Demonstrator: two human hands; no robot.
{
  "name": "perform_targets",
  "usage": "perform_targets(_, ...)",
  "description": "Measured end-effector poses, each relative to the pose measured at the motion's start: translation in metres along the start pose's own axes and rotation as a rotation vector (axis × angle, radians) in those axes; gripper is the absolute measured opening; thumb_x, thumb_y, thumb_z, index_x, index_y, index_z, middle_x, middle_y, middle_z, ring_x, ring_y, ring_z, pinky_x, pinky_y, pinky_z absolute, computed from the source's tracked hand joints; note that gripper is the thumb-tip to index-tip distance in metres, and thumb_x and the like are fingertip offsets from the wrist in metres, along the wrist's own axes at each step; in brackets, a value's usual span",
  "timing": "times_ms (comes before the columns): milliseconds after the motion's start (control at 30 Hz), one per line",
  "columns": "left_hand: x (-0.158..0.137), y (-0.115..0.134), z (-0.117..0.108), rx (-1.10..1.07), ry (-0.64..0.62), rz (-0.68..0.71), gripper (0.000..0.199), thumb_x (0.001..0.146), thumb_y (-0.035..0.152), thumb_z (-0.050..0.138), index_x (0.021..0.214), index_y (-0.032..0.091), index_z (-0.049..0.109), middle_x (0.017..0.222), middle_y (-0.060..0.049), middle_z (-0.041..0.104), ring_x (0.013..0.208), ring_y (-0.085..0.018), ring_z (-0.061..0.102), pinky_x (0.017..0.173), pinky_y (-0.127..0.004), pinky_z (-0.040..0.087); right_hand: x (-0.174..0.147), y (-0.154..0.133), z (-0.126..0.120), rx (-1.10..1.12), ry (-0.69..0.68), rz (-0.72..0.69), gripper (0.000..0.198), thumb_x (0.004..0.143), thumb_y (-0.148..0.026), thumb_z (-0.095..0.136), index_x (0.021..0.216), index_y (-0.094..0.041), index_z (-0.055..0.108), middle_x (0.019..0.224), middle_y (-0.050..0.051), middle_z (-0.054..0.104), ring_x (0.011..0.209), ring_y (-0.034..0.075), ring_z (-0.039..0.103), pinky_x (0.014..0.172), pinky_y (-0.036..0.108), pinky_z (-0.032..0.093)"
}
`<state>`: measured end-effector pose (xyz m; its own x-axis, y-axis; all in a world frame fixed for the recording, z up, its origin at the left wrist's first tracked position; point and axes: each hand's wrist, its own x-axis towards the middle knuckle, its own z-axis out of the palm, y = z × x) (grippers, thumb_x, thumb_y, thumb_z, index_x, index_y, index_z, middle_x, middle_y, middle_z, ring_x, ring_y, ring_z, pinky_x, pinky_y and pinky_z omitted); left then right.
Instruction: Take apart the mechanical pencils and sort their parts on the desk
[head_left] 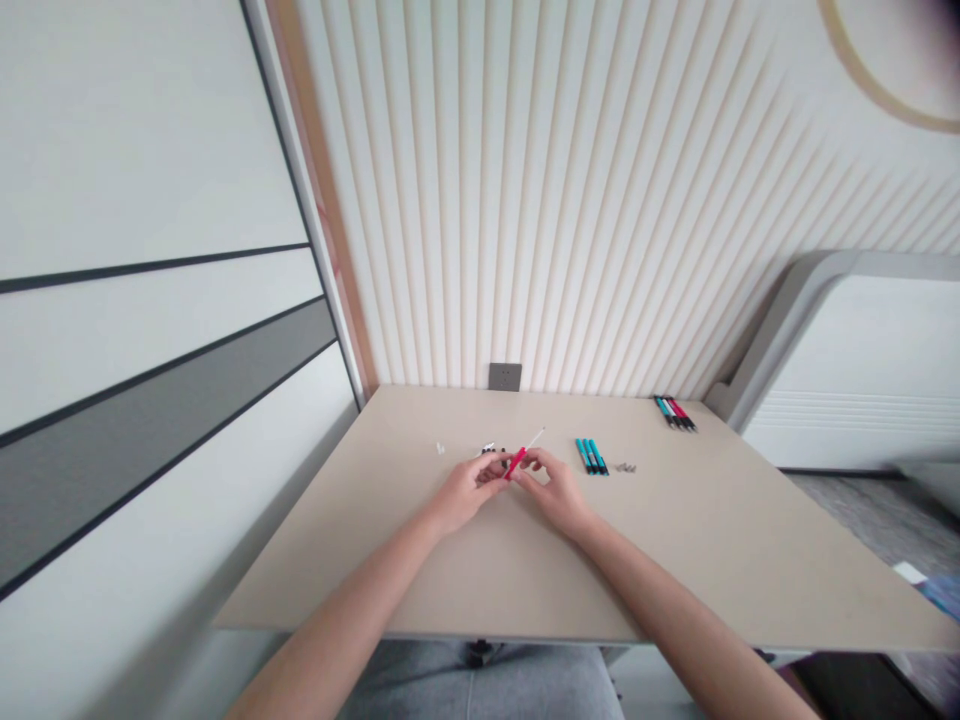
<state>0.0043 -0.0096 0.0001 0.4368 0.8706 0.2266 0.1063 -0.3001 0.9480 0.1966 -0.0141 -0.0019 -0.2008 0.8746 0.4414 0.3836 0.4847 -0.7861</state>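
Observation:
Between my two hands is a red pen barrel [515, 462], tilted up to the right. A thin white refill [535, 437] sticks out of its upper end. My left hand [466, 492] pinches the barrel from the left, its fingers curled. From the other side, my right hand [556, 490] has its thumb and fingers closed on the same barrel. Several small black and white pen parts [489, 449] lie just behind my left hand, partly hidden by it. To the right of my right hand are several turquoise pen barrels [592, 456] with black ends, side by side.
Small metallic pieces [626, 467] lie right of the turquoise barrels. Small clear or white bits [440, 448] are at the left. Several assembled-looking pens [676, 413] rest at the back right of the beige table [337, 560]. A socket [505, 376] is on the ribbed wall behind.

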Motion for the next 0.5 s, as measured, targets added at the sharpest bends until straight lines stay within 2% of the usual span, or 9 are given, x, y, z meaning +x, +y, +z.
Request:
perform_targets(133,0.0,0.007,-0.006,0.146,0.15,0.014,0.027,0.084,0.033,0.061,0.105,0.018,0.066,0.097,-0.006,0.07,0.09,-0.02,0.063,0.083,-0.031,0.048,0.005,0.008,-0.011,0.01,0.154,0.057,0.034,0.089,-0.045,0.052,0.108,-0.019,0.064,0.101,0.009,0.07,0.089,0.021,0.062,0.081,0.035,0.046)
perform_targets(267,0.001,0.008,-0.012,0.29,0.286,-0.036,0.021,0.082,0.034,0.061,0.095,0.019,0.065,0.086,-0.001,0.068,0.076,-0.016,0.06,0.073,-0.028,0.047,0.009,0.025,-0.034,-0.063,0.311,0.143,0.037,0.089,-0.047,0.049,0.105,-0.017,0.065,0.095,0.01,0.07,0.085,0.022,0.062,0.077,0.034,0.047)
perform_targets(367,0.002,0.004,-0.015,0.292,0.316,-0.064,0.021,0.083,0.036,0.059,0.094,0.018,0.063,0.087,-0.002,0.068,0.076,-0.016,0.06,0.072,-0.028,0.047,0.01,0.04,-0.05,-0.24,0.289,0.166,0.031,0.089,-0.04,0.047,0.097,-0.018,0.068,0.094,0.009,0.07,0.082,0.021,0.062,0.076,0.034,0.046)
perform_targets(500,0.003,0.001,-0.015,0.153,0.257,-0.054,0.028,0.086,0.036,0.057,0.106,0.017,0.06,0.099,-0.007,0.069,0.09,-0.019,0.064,0.079,-0.03,0.049,0.008,0.051,-0.069,-0.542,0.222,0.133,0.026,0.088,-0.029,0.047,0.095,-0.019,0.07,0.1,0.008,0.069,0.094,0.023,0.06,0.086,0.036,0.042)
